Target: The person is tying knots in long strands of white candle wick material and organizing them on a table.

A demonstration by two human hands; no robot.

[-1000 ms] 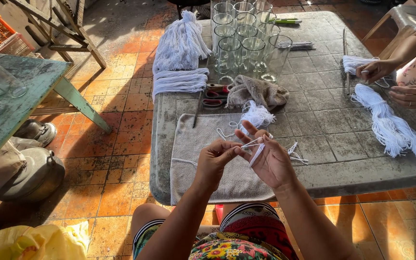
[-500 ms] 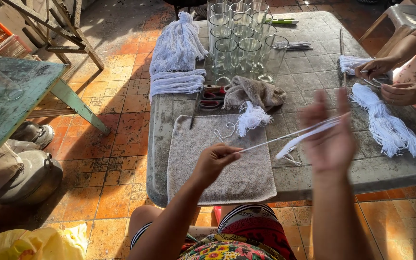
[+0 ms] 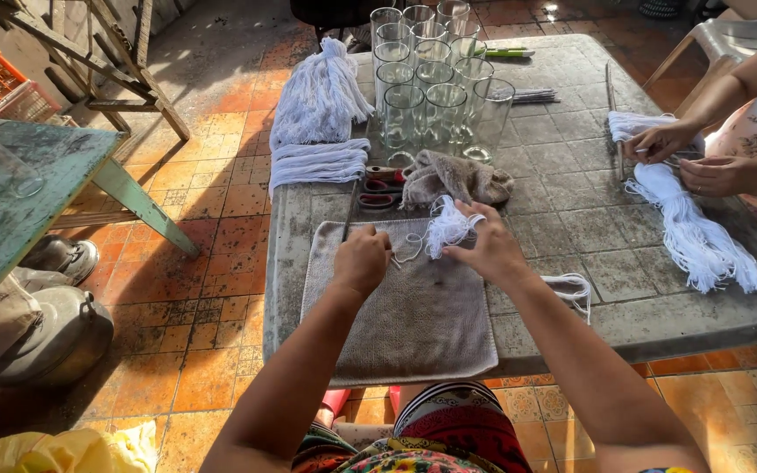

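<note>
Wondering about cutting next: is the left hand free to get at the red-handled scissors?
Probably yes. The scissors lie just beyond the left hand, past the grey towel, with nothing between them, though that hand is pinching white string.

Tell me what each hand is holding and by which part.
The right hand pinches a small bundle of white string at its near edge. The left hand is closed, with a string loop beside it; whether it grips it cannot be told.

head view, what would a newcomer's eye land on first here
Probably the cluster of clear drinking glasses at the far middle of the grey table, with a big bundle of white string to their left. Nearer, the left hand and right hand work a small tuft of white string above a grey towel.
</note>
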